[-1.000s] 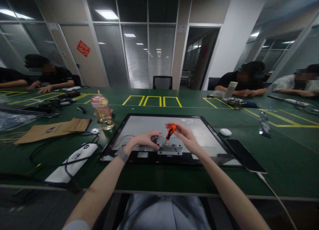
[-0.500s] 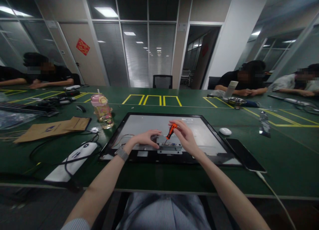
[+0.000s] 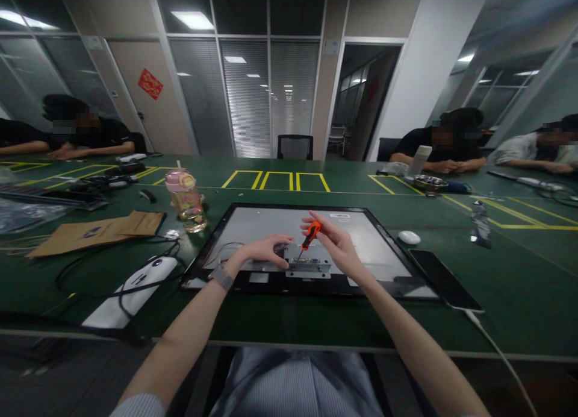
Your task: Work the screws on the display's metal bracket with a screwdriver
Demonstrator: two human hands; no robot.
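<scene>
An orange and black screwdriver (image 3: 310, 235) is in my right hand (image 3: 338, 245), with the handle by the thumb and the fingers raised and loosely curled. Its shaft slants down to a metal bracket (image 3: 309, 272) carrying a board with connectors, one of them blue. My left hand (image 3: 266, 252) curves around the left end of this bracket, thumb in front and fingers behind; the exact contact is partly hidden. Beneath both hands a flat display panel (image 3: 244, 219) lies with its grey back up inside a black frame. Thin wires run near my left wrist.
To the left are a pink-lidded bottle (image 3: 186, 203), a brown paper bag (image 3: 97, 231) and a white power strip (image 3: 130, 293) with black cable. At right lie a white case (image 3: 409, 237) and a phone (image 3: 445, 278) on a cable. Several people sit across the green table (image 3: 271, 326).
My right fingers have shifted around the screwdriver handle, which leans slightly more to the right. My left hand stays at the bracket.
</scene>
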